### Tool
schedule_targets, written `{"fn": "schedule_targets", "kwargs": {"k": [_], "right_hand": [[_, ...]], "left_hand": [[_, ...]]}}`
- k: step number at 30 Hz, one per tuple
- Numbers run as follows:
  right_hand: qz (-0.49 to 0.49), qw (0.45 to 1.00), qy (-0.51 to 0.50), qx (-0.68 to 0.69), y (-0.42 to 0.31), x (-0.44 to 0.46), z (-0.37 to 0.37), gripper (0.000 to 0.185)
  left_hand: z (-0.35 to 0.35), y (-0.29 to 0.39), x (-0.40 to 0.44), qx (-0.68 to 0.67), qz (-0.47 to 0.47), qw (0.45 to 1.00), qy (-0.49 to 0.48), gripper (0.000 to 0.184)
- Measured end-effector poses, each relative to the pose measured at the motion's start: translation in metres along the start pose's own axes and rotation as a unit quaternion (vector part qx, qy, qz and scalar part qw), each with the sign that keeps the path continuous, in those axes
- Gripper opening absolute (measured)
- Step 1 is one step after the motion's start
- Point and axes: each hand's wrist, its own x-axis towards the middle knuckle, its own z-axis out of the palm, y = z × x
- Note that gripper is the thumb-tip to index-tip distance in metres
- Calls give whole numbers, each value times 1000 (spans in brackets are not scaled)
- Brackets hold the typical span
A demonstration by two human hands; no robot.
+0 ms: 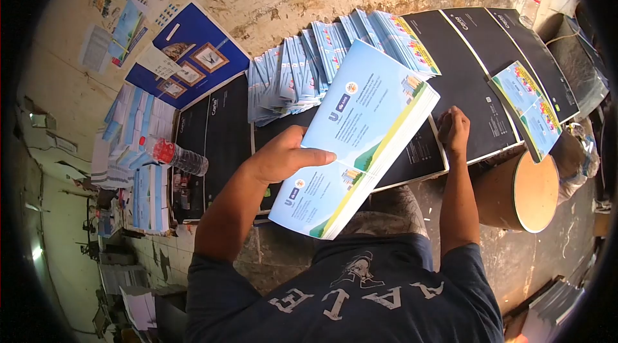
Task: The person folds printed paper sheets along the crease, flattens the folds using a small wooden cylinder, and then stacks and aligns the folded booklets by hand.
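My left hand (293, 157) is closed on a light-blue printed booklet (367, 111), its thumb lying across the cover. Two similar panels with logos and small text show on the booklet, one above the other, and its right edge looks several sheets thick. My right hand (455, 130) is curled into a loose fist over the front edge of the black-covered table (476, 104), apart from the booklet; nothing shows in it. Just beyond the booklet, overlapping piles of similar blue printed booklets (296, 72) lie along the back of the table.
Another printed sheet (531, 111) lies at the table's right end, above a brown drum (521, 191). One plastic bottle (177, 155) lies at the left; another bottle (532, 1) stands at the far right. Paper stacks (151, 198) and a blue picture board (190, 59) are at the left.
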Motion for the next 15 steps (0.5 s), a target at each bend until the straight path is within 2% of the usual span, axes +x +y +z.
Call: {"fn": "schedule_targets", "kwargs": {"k": [7,9,10,11,12,13,14,15], "right_hand": [[8,1000,-5,9,1,0,-1,32],[21,999,-20,24,2,1,-3,33],[33,998,-33,41,3,1,-5,34],[2,1000,-14,9,8,2,-4,34],[5,1000,-9,2,8,0,-2,34],[16,1000,0,3,5,-1,0,34],[24,1000,9,6,3,0,1,34],[24,1000,8,17,6,1,-1,33]], "left_hand": [[-6,0,-1,23,-1,999,-33,40],[-6,5,-2,204,-5,979,-5,34],[-2,4,2,200,-7,980,-12,34],[4,2,8,343,13,938,38,32],[10,-1,12,477,34,874,88,30],[4,-38,26,550,128,817,115,31],[2,-73,38,547,130,820,109,31],[2,-105,50,595,117,783,138,31]]}}
